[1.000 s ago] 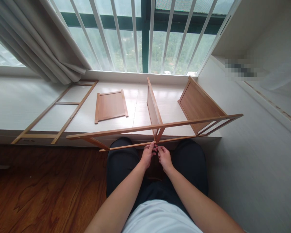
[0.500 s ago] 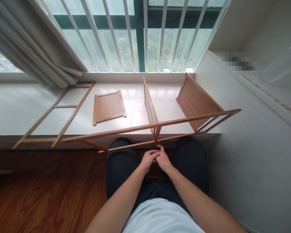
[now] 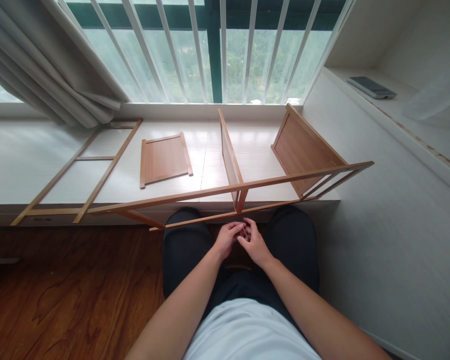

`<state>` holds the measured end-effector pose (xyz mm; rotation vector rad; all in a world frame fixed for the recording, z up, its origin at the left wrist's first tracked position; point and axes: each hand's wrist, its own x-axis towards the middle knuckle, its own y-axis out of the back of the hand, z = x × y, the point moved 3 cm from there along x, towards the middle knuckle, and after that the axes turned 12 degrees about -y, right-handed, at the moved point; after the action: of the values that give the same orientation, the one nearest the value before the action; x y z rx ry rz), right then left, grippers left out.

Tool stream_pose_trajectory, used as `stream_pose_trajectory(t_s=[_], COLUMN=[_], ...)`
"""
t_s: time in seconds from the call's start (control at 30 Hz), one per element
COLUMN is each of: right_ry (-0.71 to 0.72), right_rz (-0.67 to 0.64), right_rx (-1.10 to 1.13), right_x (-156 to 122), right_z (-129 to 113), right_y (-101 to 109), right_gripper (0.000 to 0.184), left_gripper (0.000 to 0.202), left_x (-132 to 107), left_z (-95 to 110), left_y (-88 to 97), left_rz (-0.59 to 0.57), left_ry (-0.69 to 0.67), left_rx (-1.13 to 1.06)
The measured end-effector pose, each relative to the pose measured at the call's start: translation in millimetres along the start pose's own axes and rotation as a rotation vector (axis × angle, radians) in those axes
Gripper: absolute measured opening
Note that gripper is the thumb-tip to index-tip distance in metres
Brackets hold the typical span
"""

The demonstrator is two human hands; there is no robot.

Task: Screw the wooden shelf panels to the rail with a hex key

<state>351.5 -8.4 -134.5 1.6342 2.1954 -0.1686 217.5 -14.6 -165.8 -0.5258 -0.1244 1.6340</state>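
My left hand [image 3: 227,240] and my right hand [image 3: 256,245] meet between my knees, fingers curled in a pinch. A tiny thin piece [image 3: 245,233] shows between the fingertips, too small to name. Just beyond the hands, the lower rail of a wooden ladder-like frame [image 3: 187,197] crosses over my knees. This frame stands on its long edge, joined to an upright wooden shelf panel [image 3: 230,157] near its middle and a larger tilted panel [image 3: 307,147] at its right. Neither hand visibly grips the frame.
A loose wooden panel [image 3: 165,159] and a second ladder-like frame [image 3: 114,162] lie on the white window ledge [image 3: 206,150]. Grey curtain [image 3: 52,60] hangs at left. A phone [image 3: 372,87] rests on the right-hand shelf, above a white side wall [image 3: 378,225].
My fingers, clasped together before, have parted slightly, and a tiny thin piece now shows between them. The view has tipped a little downward. The wooden parts keep their places.
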Motion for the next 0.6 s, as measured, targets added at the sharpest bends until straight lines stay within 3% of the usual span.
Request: stream_pose_trajectory(t_s=[0.2,0.6], right_ry=[0.067,0.094], right_rz=[0.085,0.105], right_rx=[-0.067,-0.110], right_x=[-11.2,-8.6], right_z=[-8.7,-9.1], right_y=[11.8,2.9], right_gripper=[0.038,0.025], left_gripper=[0.024,0.026], left_x=[2.1,7.2], left_z=[4.6,10.2], left_y=[1.3,8.0], left_rz=[0.009,0.050], left_ry=[0.003,0.014], left_rx=[-0.060,-0.084])
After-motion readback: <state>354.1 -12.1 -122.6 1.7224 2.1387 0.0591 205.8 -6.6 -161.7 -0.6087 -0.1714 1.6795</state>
